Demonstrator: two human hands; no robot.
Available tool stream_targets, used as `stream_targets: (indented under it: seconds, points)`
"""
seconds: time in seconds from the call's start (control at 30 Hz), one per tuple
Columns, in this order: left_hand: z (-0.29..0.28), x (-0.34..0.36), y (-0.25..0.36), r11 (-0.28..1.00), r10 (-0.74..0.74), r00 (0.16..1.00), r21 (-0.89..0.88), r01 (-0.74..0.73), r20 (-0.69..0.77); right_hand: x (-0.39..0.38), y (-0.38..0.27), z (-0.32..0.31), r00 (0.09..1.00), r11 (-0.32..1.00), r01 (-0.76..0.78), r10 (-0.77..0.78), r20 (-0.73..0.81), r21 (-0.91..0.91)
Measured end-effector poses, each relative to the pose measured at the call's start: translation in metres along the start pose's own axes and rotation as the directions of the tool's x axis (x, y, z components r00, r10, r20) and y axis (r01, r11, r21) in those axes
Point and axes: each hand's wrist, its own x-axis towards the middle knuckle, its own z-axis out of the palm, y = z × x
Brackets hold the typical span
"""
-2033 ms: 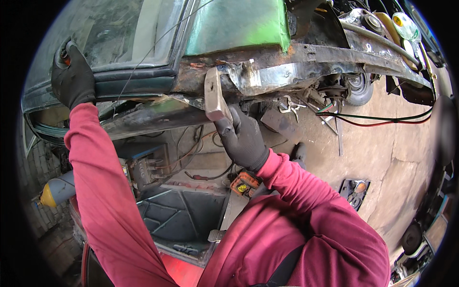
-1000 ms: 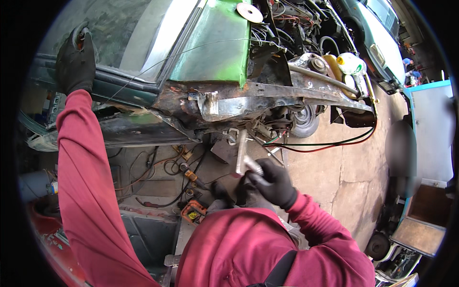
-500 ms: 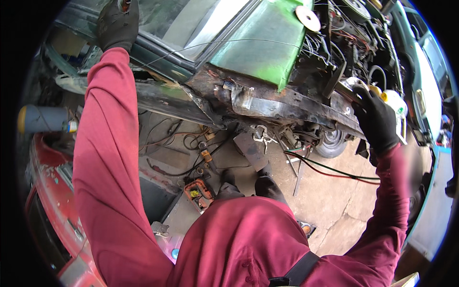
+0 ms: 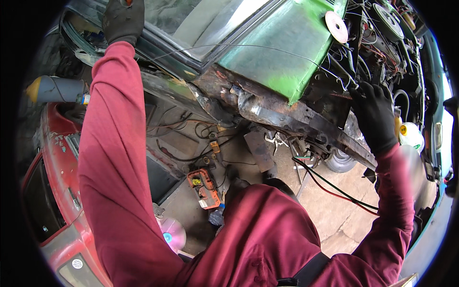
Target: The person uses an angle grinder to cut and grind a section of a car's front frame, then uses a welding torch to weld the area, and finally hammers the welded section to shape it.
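Note:
My left hand (image 4: 123,23), in a black glove, is raised at the far left above the dark door sill of a green car. It looks closed around something with an orange tip, but the top edge of the picture cuts off the fingers. My right hand (image 4: 375,117), gloved the same way, reaches into the engine bay. Its fingers are partly stretched and apart, with the fingertips beside the bent end of a thin wire (image 4: 267,47). That wire runs leftward over the green fender panel (image 4: 272,57) toward my left arm. Whether the fingertips touch it I cannot tell.
A rusty bare-metal rail (image 4: 287,115) lies below the fender. A pale disc (image 4: 336,27) rests on the panel's edge. On the floor are an orange-and-black case (image 4: 203,186), a yellow power tool (image 4: 214,146) and cables. Red and green hoses (image 4: 334,189) hang at right; a red car (image 4: 62,143) stands left.
My right hand has moved from the metal edge up to the wire's end, its fingers now farther apart. My left hand stays raised. The whole view has shifted somewhat.

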Motion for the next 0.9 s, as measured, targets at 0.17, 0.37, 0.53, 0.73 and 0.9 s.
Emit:
stream_targets:
  seconds: [0.17, 0.37, 0.53, 0.73, 0.9]
  points:
    - [-0.004, 0.002, 0.006, 0.996, -0.068, 0.997, -0.05, 0.07, 0.035, -0.028, -0.028, -0.022, 0.99, 0.99, -0.126, 0.121, -0.076, -0.064]
    - [-0.005, 0.001, 0.005, 0.995, -0.096, 0.994, -0.026, 0.097, 0.052, -0.084, -0.092, -0.033, 0.963, 0.958, -0.257, 0.265, -0.056, 0.124]
    - [0.01, -0.003, -0.034, 0.996, -0.078, 0.991, -0.024, 0.081, 0.106, -0.143, -0.151, -0.039, 0.946, 0.895, -0.321, 0.319, 0.058, 0.311]
    - [-0.01, 0.035, -0.056, 0.955, -0.166, 0.864, 0.295, 0.021, 0.476, -0.194, -0.154, -0.064, 0.894, 0.81, -0.418, 0.446, 0.031, 0.411]
    - [-0.091, -0.026, 0.076, 0.934, 0.345, 0.92, -0.168, -0.316, 0.187, -0.216, -0.144, -0.069, 0.894, 0.775, -0.374, 0.446, -0.023, 0.509]
